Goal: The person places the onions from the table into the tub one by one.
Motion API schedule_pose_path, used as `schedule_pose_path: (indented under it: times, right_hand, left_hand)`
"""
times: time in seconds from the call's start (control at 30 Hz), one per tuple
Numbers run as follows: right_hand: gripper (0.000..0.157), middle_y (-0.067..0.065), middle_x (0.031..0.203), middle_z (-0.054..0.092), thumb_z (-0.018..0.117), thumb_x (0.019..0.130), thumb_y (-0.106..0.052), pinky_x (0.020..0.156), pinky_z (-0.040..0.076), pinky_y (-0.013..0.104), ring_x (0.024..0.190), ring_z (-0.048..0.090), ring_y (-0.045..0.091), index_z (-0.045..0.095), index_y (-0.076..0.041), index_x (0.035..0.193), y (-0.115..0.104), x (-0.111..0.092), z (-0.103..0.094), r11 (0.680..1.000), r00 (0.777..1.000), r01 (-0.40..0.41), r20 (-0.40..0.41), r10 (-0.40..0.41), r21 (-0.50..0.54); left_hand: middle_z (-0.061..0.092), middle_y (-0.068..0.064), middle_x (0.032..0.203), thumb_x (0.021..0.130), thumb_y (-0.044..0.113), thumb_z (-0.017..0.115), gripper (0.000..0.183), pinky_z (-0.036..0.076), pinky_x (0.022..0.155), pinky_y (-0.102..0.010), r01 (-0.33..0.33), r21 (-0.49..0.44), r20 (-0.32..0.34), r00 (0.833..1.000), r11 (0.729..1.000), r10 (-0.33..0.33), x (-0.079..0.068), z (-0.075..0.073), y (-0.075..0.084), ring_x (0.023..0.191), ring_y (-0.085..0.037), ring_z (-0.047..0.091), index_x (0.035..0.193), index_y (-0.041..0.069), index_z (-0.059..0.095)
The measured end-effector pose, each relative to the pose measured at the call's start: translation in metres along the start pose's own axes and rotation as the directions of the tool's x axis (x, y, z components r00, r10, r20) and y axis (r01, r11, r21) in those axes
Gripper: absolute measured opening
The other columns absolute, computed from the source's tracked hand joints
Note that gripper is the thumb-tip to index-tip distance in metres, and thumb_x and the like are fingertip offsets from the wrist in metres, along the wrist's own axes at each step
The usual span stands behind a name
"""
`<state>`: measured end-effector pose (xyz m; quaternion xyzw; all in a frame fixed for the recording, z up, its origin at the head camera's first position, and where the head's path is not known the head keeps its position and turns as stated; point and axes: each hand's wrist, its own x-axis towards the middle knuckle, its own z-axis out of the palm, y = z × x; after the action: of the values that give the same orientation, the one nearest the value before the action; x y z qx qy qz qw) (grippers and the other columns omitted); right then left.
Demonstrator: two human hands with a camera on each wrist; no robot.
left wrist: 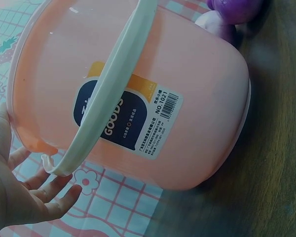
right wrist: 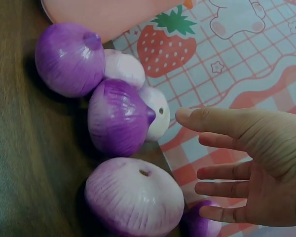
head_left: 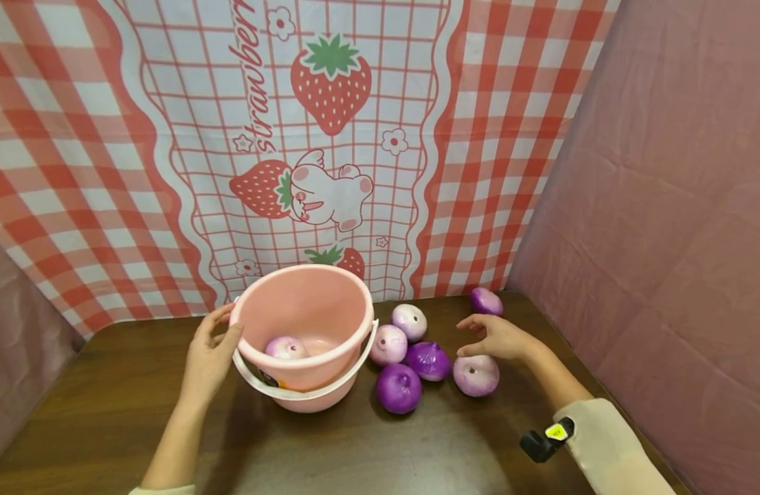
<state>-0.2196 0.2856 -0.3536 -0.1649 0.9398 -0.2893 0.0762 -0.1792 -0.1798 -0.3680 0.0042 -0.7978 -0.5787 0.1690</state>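
Observation:
My left hand [head_left: 209, 350] holds the left edge of a pink bucket [head_left: 306, 381] at the rim, thumb and fingers beside the handle's end. Its white handle [left wrist: 113, 74] hangs across the labelled side. One pale onion [head_left: 286, 348] lies inside the bucket. My right hand [head_left: 500, 337] hovers with nothing in it, fingers spread. Just below it sits a pale purple-streaked onion [right wrist: 135, 197], and a purple onion [head_left: 486, 301] lies behind it. Left of this hand, two dark purple onions [head_left: 399, 388] [head_left: 428, 361] and two whitish onions [head_left: 389, 344] [head_left: 409, 322] cluster beside the bucket.
The dark wooden table [head_left: 293, 454] runs up to a strawberry-printed checked cloth [head_left: 330, 172] at the back. Pink fabric hangs [head_left: 664, 206] on the right side, with more on the left. A black device [head_left: 543, 440] is strapped on the right wrist.

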Motion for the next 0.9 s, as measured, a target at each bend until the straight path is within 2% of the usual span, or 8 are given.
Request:
schedule_pose_path:
  times: [0.3, 0.63, 0.9]
  right_hand:
    - [0.054, 0.030, 0.122, 0.053, 0.076, 0.076, -0.030, 0.091, 0.045, 0.051, 0.115, 0.049, 0.044, 0.057, -0.003, 0.119, 0.005, -0.004, 0.003, 0.999, 0.997, -0.032, 0.065, 0.032, 0.006]
    - [0.055, 0.029, 0.123, 0.054, 0.077, 0.074, -0.029, 0.093, 0.043, 0.053, 0.116, 0.049, 0.044, 0.058, -0.002, 0.119, 0.010, -0.008, 0.010, 1.000, 0.996, -0.029, 0.081, 0.030, -0.009]
    - [0.057, 0.015, 0.110, 0.062, 0.078, 0.071, -0.027, 0.082, 0.047, 0.034, 0.099, 0.057, 0.025, 0.058, 0.002, 0.116, 0.019, -0.008, 0.018, 1.000, 0.994, -0.022, 0.108, 0.024, -0.019]
  left_hand:
    - [0.048, -0.021, 0.132, 0.095, 0.019, 0.050, 0.044, 0.044, 0.069, -0.007, -0.006, 0.010, -0.002, 1.000, 1.000, 0.006, 0.001, 0.000, -0.001, 0.080, 0.017, 0.047, 0.136, 0.006, 0.044]
    - [0.049, -0.021, 0.131, 0.095, 0.019, 0.050, 0.043, 0.043, 0.069, -0.007, -0.005, 0.017, -0.008, 1.000, 1.000, 0.005, -0.002, 0.000, -0.001, 0.079, 0.017, 0.047, 0.136, 0.005, 0.044]
    - [0.048, -0.020, 0.133, 0.095, 0.020, 0.051, 0.044, 0.043, 0.070, -0.007, 0.004, 0.022, -0.002, 1.000, 1.000, -0.004, 0.000, 0.000, -0.001, 0.080, 0.017, 0.047, 0.137, 0.007, 0.044]
